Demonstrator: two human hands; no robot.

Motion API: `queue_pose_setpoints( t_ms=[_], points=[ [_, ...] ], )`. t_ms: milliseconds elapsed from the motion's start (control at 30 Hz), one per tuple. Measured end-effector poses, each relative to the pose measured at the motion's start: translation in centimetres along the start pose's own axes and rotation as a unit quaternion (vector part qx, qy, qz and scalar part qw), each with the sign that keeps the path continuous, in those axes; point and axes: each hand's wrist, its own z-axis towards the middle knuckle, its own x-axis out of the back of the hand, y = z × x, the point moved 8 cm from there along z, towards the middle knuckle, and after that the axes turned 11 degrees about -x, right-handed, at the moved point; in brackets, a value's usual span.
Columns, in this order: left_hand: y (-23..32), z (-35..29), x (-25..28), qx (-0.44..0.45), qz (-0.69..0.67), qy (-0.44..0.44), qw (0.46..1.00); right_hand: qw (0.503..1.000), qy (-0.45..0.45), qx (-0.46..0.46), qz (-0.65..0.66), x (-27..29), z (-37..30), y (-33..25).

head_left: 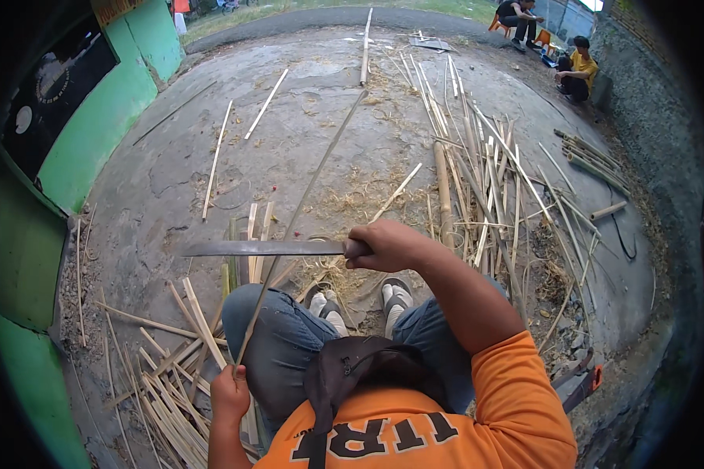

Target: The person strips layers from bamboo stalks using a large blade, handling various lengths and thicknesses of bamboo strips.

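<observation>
My right hand [383,244] is wrapped round the handle of a machete [242,248], its long flat blade pointing left across the front of my knees. Low on the left, my left hand [229,395] grips the near end of a long thin bamboo strip [309,190]. From there the strip slants up and away to the far middle of the ground. Blade and strip cross above my left knee; I cannot tell whether they touch. Beside my left hand lies a pile of pale split bamboo strips [162,402].
Many bamboo strips and poles [444,191] lie heaped on the right. A handsaw [585,387] rests by my right elbow. Yellowish shavings [332,277] litter the concrete near my feet. A green wall [94,141] stands left, a grey wall [649,117] right. Two people sit far right.
</observation>
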Motion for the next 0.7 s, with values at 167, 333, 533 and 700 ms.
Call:
queue_pose_setpoints(
  t_ms=[167, 333, 533, 700],
  points=[
    [-0.4, 0.1, 0.1, 0.010, 0.005, -0.018, 1.000, 0.990, 0.084, 0.022, -0.112, 2.0, 0.0, -0.2],
    [-0.5, -0.1, -0.1, 0.023, -0.011, -0.008, 1.000, 0.994, 0.024, 0.029, -0.103, -2.0, -0.8, -2.5],
    [-1.2, -0.6, -0.7, 0.036, 0.015, 0.008, 0.999, 0.995, 0.059, 0.030, -0.077, -1.0, 0.5, -1.2],
    [1.0, 0.0, 0.8, 0.022, 0.082, 0.002, 0.996, 0.991, 0.103, -0.074, -0.029, -0.7, 1.8, 1.8]
  ],
)
